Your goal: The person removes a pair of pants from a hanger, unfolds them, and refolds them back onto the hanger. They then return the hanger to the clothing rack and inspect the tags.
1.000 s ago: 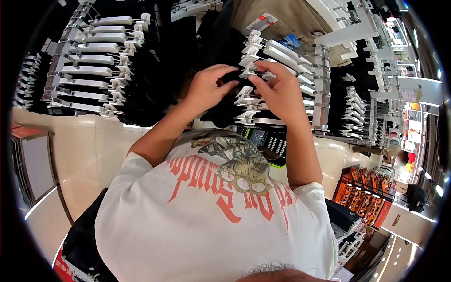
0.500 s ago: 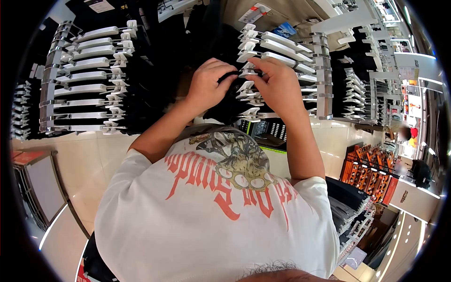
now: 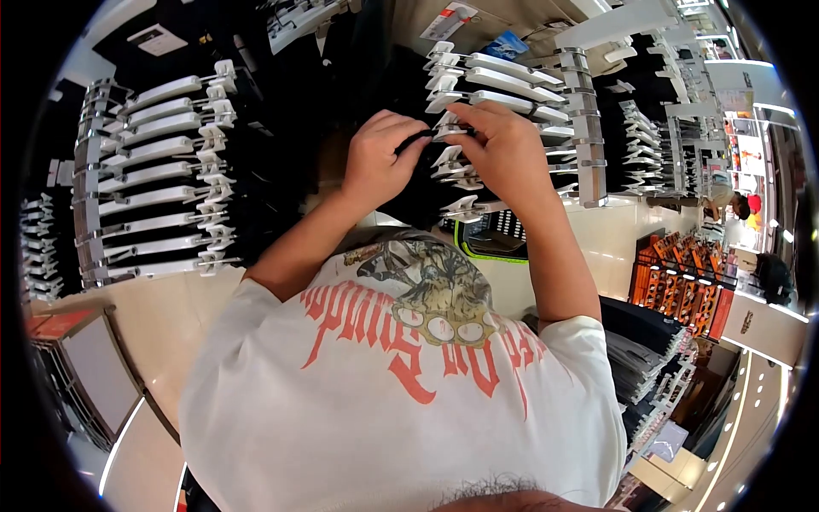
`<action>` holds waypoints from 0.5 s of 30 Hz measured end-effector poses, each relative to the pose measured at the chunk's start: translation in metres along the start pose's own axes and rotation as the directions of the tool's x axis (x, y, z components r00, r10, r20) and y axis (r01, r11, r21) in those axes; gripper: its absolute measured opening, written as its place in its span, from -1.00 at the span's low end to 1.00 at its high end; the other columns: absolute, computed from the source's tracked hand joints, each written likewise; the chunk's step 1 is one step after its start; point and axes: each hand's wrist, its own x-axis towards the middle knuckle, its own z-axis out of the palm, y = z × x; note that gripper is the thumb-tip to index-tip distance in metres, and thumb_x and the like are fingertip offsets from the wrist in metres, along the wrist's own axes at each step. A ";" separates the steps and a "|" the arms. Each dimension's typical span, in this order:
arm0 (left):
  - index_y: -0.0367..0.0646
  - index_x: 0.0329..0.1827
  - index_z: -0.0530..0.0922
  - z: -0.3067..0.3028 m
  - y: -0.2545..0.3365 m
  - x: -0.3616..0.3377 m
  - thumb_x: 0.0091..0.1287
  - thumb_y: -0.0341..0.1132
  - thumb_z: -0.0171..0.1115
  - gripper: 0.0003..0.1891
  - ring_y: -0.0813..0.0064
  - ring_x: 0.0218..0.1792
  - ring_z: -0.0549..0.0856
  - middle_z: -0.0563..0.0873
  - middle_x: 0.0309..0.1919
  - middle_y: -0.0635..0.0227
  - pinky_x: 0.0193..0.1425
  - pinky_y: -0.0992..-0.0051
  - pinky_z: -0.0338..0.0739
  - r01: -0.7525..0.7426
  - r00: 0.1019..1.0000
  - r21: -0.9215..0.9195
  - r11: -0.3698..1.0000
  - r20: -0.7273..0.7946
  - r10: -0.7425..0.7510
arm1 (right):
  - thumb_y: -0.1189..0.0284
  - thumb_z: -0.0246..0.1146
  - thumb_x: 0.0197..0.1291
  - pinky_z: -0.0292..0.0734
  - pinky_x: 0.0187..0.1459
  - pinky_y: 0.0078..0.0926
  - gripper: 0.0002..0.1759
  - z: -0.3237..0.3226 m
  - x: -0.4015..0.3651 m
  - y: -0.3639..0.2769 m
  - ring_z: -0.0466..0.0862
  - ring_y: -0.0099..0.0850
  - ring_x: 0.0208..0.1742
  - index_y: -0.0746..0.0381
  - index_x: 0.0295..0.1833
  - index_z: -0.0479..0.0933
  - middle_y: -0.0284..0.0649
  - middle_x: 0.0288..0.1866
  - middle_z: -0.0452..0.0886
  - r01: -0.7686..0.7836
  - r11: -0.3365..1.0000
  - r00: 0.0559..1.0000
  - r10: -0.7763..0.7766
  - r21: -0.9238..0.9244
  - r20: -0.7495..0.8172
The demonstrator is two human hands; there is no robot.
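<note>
Black trousers (image 3: 401,98) hang from white clip hangers in front of me. My left hand (image 3: 381,158) is closed, its thumb and fingers pinching the dark edge of a black garment close to a hanger clip. Just to its right, my right hand (image 3: 497,141) pinches a white hanger clip (image 3: 450,128) between thumb and fingers. More white hangers (image 3: 516,77) hang above and below that hand on a metal rail (image 3: 587,128). Part of the clip is hidden behind my fingers.
At left, several white hangers (image 3: 158,154) with black garments line another rail (image 3: 90,188). Below my hands stands a black basket with a green rim (image 3: 486,253). Orange packaged goods (image 3: 678,273) and folded dark clothes (image 3: 636,341) are at right. A person (image 3: 725,205) stands far off.
The view has tilted slightly, so the left rack sits lower and the basket has shifted. Both hands keep their pinch at nearly the same place.
</note>
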 end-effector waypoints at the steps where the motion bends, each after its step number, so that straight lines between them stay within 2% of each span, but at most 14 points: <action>1: -0.27 -0.19 0.72 0.000 0.001 0.001 0.15 -0.50 0.43 -0.84 0.13 -0.21 0.72 0.78 -0.26 0.18 -0.11 0.31 0.62 0.002 1.000 0.010 1.000 0.006 -0.002 | 0.44 0.48 0.09 0.58 -0.25 -0.19 -0.62 0.000 -0.001 0.001 0.67 -0.07 -0.29 0.21 0.07 0.70 -0.13 -0.25 0.65 -0.006 1.000 1.000 0.006 0.000 -0.004; 5: -0.27 -0.18 0.71 0.008 0.008 0.002 0.17 -0.50 0.43 -0.84 0.15 -0.20 0.72 0.77 -0.26 0.18 -0.09 0.31 0.61 0.047 0.999 0.004 0.999 0.012 -0.047 | 0.44 0.45 0.12 0.59 -0.23 -0.19 -0.63 -0.003 -0.005 0.008 0.67 -0.05 -0.27 0.20 0.08 0.69 -0.12 -0.23 0.66 -0.012 1.000 1.000 0.012 0.010 -0.029; 8: -0.26 -0.17 0.72 0.010 0.008 0.003 0.20 -0.49 0.43 -0.84 0.16 -0.19 0.71 0.77 -0.23 0.19 -0.07 0.33 0.61 0.050 0.999 0.024 0.998 0.015 -0.050 | 0.51 0.44 0.15 0.51 -0.36 -0.39 -0.62 0.000 -0.009 0.009 0.60 -0.31 -0.46 0.23 0.12 0.68 -0.18 -0.30 0.62 -0.010 0.998 0.993 0.016 0.057 -0.118; 10: -0.26 -0.17 0.72 0.016 0.010 0.002 0.20 -0.49 0.43 -0.84 0.15 -0.18 0.71 0.77 -0.23 0.19 -0.07 0.33 0.61 0.064 0.998 0.027 0.998 -0.005 -0.064 | 0.54 0.38 0.21 0.59 -0.27 -0.39 -0.62 -0.003 -0.018 0.008 0.67 -0.27 -0.36 0.25 0.17 0.63 -0.15 -0.11 0.68 -0.030 0.998 0.989 0.036 0.047 -0.145; 12: -0.26 -0.11 0.72 0.019 0.009 -0.001 0.22 -0.48 0.43 -0.82 0.12 -0.15 0.71 0.76 -0.20 0.15 -0.04 0.32 0.60 0.095 0.995 0.024 0.995 -0.019 -0.094 | 0.50 0.36 0.20 0.61 -0.13 -0.19 -0.61 -0.004 -0.028 0.004 0.69 -0.01 -0.17 0.28 0.17 0.60 -0.06 0.00 0.66 -0.026 0.987 0.980 0.056 0.157 -0.191; 14: -0.26 -0.07 0.71 0.017 0.017 -0.004 0.23 -0.49 0.42 -0.79 0.10 -0.13 0.71 0.75 -0.18 0.12 -0.01 0.32 0.60 0.109 0.992 0.039 0.993 -0.063 -0.106 | 0.47 0.38 0.21 0.60 -0.01 -0.23 -0.58 -0.012 -0.038 -0.003 0.66 -0.01 0.01 0.31 0.18 0.58 -0.03 0.07 0.64 0.064 0.996 0.956 -0.042 0.066 -0.289; 15: -0.27 0.01 0.69 0.014 0.021 -0.005 0.24 -0.51 0.40 -0.73 0.08 -0.07 0.69 0.74 -0.12 0.09 0.04 0.31 0.58 0.103 0.993 0.045 0.994 -0.057 -0.100 | 0.46 0.40 0.20 0.60 0.01 -0.23 -0.57 -0.013 -0.044 -0.003 0.66 -0.02 0.02 0.32 0.18 0.58 -0.03 0.08 0.63 0.088 0.994 0.946 -0.063 0.068 -0.317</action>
